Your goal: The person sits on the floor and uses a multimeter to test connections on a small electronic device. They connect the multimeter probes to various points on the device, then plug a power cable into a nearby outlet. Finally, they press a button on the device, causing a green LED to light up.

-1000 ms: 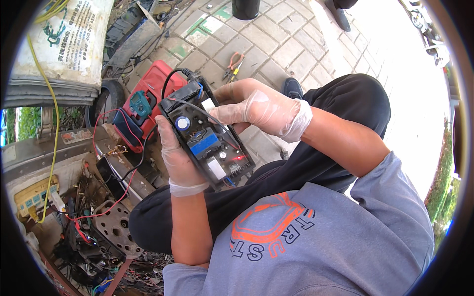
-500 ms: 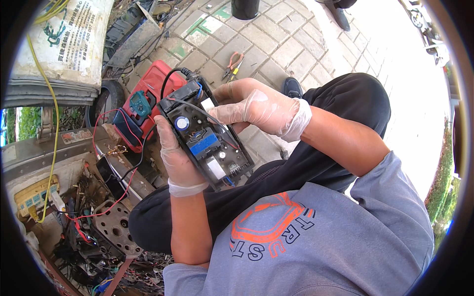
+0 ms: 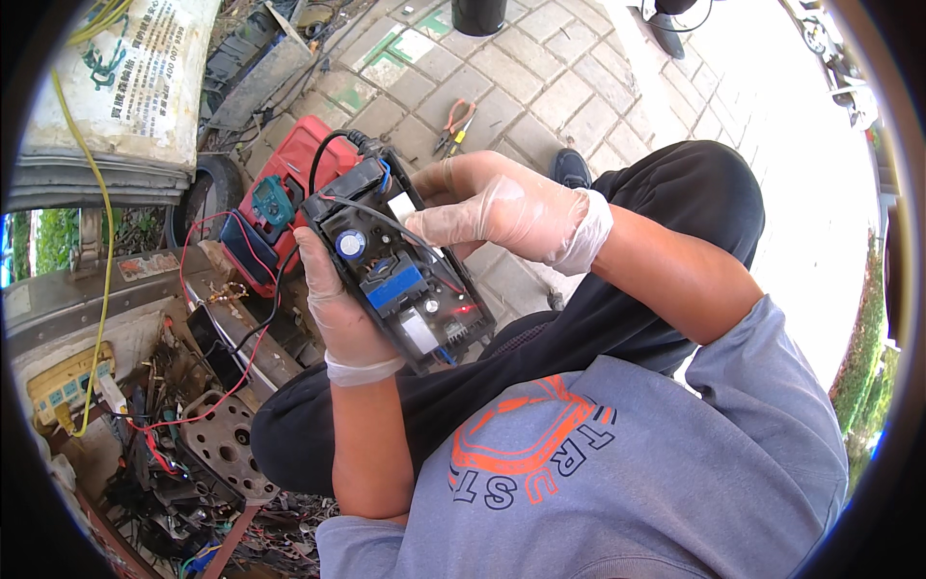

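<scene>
An opened black charger-like case (image 3: 395,261) tilts above my lap. Its bare circuit board carries a round capacitor, a blue-wrapped transformer (image 3: 394,288), white blocks and loose wires. A small red light (image 3: 466,310) glows near its lower right end. My left hand (image 3: 338,304), in a clear thin glove, supports the left side, its thumb up along the edge. My right hand (image 3: 492,207), gloved as well, grips the upper right side, thumb over the board near the grey wire; its other fingers are partly hidden behind the case. A black cable (image 3: 323,154) loops from the top end.
Left of the case, a red toolbox (image 3: 304,145) bears a teal meter (image 3: 273,201). Pliers (image 3: 455,121) lie on the paving. A yellow power strip (image 3: 72,381), red and black leads, and a scrap-filled bin (image 3: 174,511) are at lower left. Another person's shoe (image 3: 667,37) stands at top.
The case and both hands have shifted slightly left, the case turning a little. A red light now shows on the board. My grip looks the same.
</scene>
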Tool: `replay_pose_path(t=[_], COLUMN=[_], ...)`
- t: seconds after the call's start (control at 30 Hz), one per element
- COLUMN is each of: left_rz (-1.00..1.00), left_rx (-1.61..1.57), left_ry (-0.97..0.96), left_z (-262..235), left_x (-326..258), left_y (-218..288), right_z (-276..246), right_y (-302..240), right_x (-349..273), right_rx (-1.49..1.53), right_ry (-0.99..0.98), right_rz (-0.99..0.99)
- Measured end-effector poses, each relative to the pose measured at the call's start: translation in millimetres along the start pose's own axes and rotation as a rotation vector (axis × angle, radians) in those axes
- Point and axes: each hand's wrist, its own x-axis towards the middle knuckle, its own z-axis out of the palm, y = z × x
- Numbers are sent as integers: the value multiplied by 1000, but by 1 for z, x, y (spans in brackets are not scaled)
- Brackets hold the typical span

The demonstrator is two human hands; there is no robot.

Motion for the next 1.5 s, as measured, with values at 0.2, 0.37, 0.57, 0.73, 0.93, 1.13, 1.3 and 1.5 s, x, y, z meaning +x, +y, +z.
replay_pose_path(t=[0.2,0.37,0.57,0.73,0.93,1.13,1.3,1.5], left_rz=[95,120,125,110,158,75,87,57], left_rx=[44,165,124,257,285,544,511,670], left_ry=[49,147,207,265,121,84,12,126], left_z=[-3,0,6,2,-9,-6,-4,-3], left_x=[0,-2,0,2,0,-5,-3,-1], left_y=[1,-3,-12,-8,-8,-3,-2,-5], right_z=[0,5,10,16,9,5,4,4], right_y=[-5,5,17,21,23,24,25,29], right_x=[-6,6,5,9,12,11,10,10], right_rx=[146,-103,-5,77,67,-26,-14,-16], right_ry=[-15,-139,-43,-28,-19,2,7,11], right_rz=[48,-145,-108,-157,-97,-133,-154,-169])
